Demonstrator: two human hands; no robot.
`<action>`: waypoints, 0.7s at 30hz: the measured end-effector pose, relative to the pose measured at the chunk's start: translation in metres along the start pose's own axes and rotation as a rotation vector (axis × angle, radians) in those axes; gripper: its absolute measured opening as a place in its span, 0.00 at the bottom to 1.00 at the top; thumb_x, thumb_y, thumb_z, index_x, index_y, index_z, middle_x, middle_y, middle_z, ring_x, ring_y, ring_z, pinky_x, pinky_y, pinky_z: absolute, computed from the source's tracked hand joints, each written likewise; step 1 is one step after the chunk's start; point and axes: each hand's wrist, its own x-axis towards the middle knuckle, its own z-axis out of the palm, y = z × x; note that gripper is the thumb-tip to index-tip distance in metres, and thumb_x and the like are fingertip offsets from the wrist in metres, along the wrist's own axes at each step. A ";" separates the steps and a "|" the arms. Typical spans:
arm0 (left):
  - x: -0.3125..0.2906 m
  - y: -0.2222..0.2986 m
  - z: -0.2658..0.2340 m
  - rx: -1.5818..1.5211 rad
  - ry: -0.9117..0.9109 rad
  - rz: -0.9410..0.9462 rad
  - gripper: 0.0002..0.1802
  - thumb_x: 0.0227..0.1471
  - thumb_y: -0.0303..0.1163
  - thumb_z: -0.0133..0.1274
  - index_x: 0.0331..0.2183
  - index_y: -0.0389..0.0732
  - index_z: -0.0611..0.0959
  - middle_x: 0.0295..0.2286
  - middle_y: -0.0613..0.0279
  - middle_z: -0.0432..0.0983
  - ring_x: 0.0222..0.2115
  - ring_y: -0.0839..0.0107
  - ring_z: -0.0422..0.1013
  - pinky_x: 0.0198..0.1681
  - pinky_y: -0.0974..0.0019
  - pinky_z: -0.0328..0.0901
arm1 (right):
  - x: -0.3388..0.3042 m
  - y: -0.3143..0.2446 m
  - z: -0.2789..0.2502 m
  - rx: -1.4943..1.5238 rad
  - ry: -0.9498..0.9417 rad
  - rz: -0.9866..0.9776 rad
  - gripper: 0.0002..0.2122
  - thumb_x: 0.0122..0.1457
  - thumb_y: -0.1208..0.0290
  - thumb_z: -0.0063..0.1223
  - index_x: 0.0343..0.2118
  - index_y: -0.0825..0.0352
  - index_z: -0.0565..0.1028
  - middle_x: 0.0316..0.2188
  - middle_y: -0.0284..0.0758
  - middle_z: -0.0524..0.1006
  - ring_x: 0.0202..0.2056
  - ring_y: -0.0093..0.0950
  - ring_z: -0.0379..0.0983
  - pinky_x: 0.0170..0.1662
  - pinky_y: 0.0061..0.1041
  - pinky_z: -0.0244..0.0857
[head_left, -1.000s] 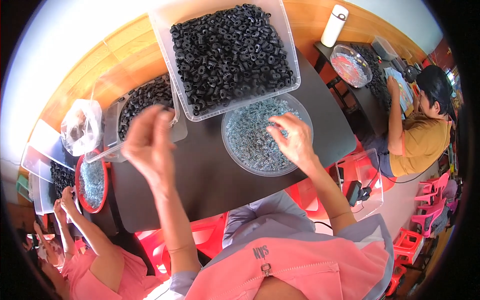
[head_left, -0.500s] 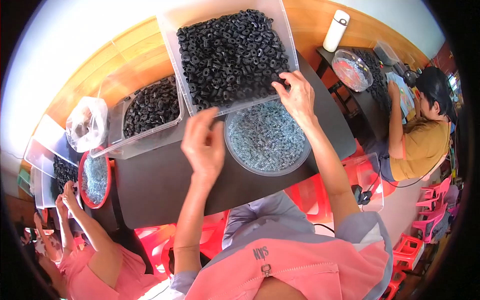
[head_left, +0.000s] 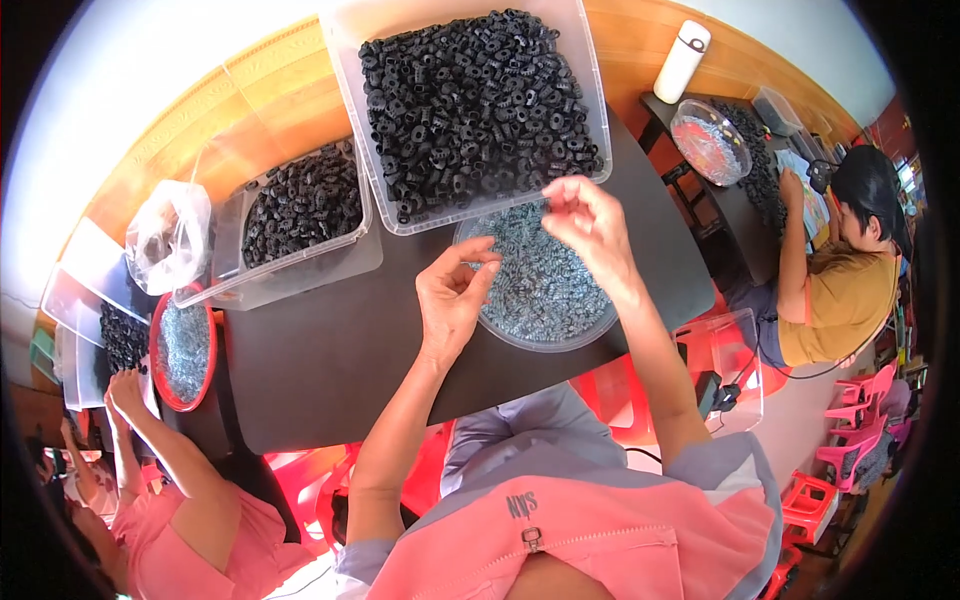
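My left hand point(head_left: 452, 305) is over the left rim of a round clear bowl point(head_left: 545, 347) filled with small shiny bluish metal pieces point(head_left: 540, 275), seemingly springs. Its thumb and fingers come together in a pinch; whatever is between them is too small to make out. Above the bowl's right side, my right hand point(head_left: 597, 240) has its fingers curled toward the thumb, also closed around something I cannot make out. Just beyond both hands stands a large clear plastic bin point(head_left: 500, 208) heaped with small black plastic parts point(head_left: 475, 110), partly covering the bowl's far edge.
Left of the bin, a second clear tub point(head_left: 320, 262) holds more black parts. A red basin point(head_left: 210, 370) of shiny pieces and a plastic bag point(head_left: 168, 235) are farther left on the dark table point(head_left: 340, 370). A person in pink sits at left; another point(head_left: 850, 290) works at right.
My left hand has moved right to the bowl's edge, its fingers closing. My right hand has come down from the black parts at the bin's corner to above the bowl.
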 end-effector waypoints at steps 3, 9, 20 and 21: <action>-0.001 0.007 0.001 -0.153 -0.102 -0.173 0.14 0.47 0.20 0.55 0.40 0.35 0.79 0.31 0.61 0.77 0.20 0.83 0.67 0.21 0.79 0.64 | -0.027 0.003 0.010 -0.230 -0.006 -0.166 0.18 0.44 0.82 0.58 0.40 0.67 0.69 0.30 0.30 0.71 0.31 0.19 0.68 0.37 0.19 0.65; -0.004 -0.010 0.003 -0.250 -0.260 -0.239 0.12 0.47 0.23 0.57 0.37 0.33 0.80 0.27 0.61 0.78 0.23 0.78 0.72 0.25 0.76 0.68 | -0.046 0.000 0.030 -0.631 -0.091 -0.550 0.18 0.41 0.82 0.59 0.39 0.66 0.70 0.30 0.36 0.71 0.28 0.30 0.70 0.31 0.27 0.67; 0.002 -0.006 0.002 -0.263 -0.136 -0.228 0.06 0.49 0.22 0.55 0.33 0.33 0.81 0.26 0.62 0.77 0.22 0.77 0.73 0.25 0.76 0.69 | -0.051 0.027 -0.029 -0.686 -0.078 -0.011 0.03 0.45 0.78 0.56 0.24 0.67 0.76 0.22 0.35 0.73 0.28 0.33 0.71 0.31 0.31 0.65; 0.002 -0.007 0.002 -0.264 -0.136 -0.229 0.06 0.49 0.22 0.55 0.33 0.33 0.81 0.26 0.62 0.77 0.22 0.77 0.73 0.25 0.76 0.69 | -0.054 0.028 -0.027 -0.688 -0.113 -0.011 0.03 0.45 0.78 0.57 0.24 0.66 0.76 0.23 0.35 0.73 0.28 0.34 0.71 0.32 0.31 0.65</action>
